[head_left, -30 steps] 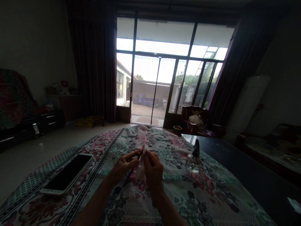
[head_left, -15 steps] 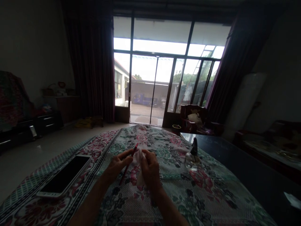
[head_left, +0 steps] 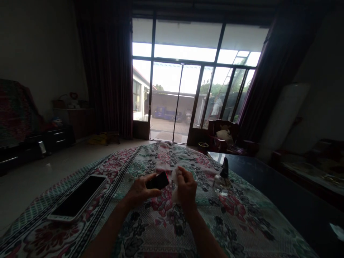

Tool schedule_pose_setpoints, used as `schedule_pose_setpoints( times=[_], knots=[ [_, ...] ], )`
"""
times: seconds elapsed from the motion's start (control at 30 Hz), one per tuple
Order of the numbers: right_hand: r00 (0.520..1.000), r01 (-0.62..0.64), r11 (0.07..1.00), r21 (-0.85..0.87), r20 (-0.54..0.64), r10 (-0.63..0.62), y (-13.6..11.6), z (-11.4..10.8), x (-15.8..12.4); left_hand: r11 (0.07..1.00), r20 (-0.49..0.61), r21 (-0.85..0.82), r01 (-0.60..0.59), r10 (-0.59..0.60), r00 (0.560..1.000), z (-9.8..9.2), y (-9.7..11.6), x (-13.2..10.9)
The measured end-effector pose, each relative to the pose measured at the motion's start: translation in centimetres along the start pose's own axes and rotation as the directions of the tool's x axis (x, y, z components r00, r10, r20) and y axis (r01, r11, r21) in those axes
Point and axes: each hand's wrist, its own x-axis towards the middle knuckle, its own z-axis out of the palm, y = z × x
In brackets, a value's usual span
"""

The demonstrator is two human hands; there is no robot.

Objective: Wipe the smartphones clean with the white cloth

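My left hand [head_left: 139,191] grips a small phone with a red edge [head_left: 158,181], its dark screen turned flat toward me. My right hand [head_left: 186,188] is closed on a white cloth or tissue [head_left: 175,184] just right of the phone, a small gap between them. Both hands hover over a floral cloth [head_left: 166,218] spread on the table. A larger white-framed phone [head_left: 76,197] lies screen up on the cloth to the left. A small clear spray bottle with a dark top [head_left: 222,178] stands to the right.
Bare dark tabletop [head_left: 282,200] shows beyond the cloth on the right, with a white scrap [head_left: 337,231] near its edge. Glass doors [head_left: 182,104], dark curtains, a wooden chair [head_left: 224,136] and low cabinets [head_left: 40,141] lie beyond.
The red-edged phone was held edge-on with the white cloth pressed against it; now it lies flat with its screen up, and my right hand with the cloth has drawn slightly away.
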Motion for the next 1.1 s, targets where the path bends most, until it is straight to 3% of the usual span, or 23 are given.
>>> schedule_pose_setpoints(
  times=[0.13,0.27,0.4,0.5,0.6,0.8,0.9,1.0,1.1],
  knots=[
    [0.997,-0.072,0.996,-0.056,-0.034,0.071,0.7,-1.5,2.0,0.964,0.084,0.265,-0.023,0.001,0.996,2.1,-0.4,-0.1],
    [0.996,-0.042,0.991,-0.128,0.076,0.052,0.3,-1.5,1.8,0.946,0.155,0.319,-0.05,0.0,0.988,3.1,-0.3,-0.2],
    [0.973,0.033,0.98,-0.196,0.232,0.014,0.0,-1.2,1.0,0.965,0.191,0.263,-0.003,-0.049,0.98,0.3,-0.7,-0.3],
    [0.954,0.089,0.968,-0.235,0.299,-0.015,0.1,-1.0,0.5,0.943,0.237,0.316,0.105,-0.186,0.954,-3.0,-1.7,-0.7],
    [0.927,0.163,0.94,-0.299,0.373,-0.042,0.4,-0.9,0.0,0.914,0.254,0.365,0.176,-0.279,0.926,-4.7,-2.2,-1.4],
    [0.865,0.329,0.747,-0.578,0.503,0.008,0.9,-0.9,-1.0,0.856,0.262,0.504,0.113,-0.276,0.925,-3.1,-1.4,-1.7],
    [0.844,0.348,0.761,-0.548,0.536,0.0,0.6,-0.4,-1.9,0.853,0.242,0.515,0.08,-0.234,0.942,-2.4,-1.6,-1.4],
    [0.772,0.324,0.866,-0.382,0.636,-0.008,-0.4,-0.1,-2.5,0.851,0.229,0.52,0.071,-0.22,0.948,-2.3,-2.3,-1.2],
    [0.597,0.164,0.947,-0.276,0.792,0.128,-2.1,-1.0,-2.3,0.853,0.21,0.516,0.078,-0.214,0.954,-2.3,-2.8,-1.2]
  ],
)
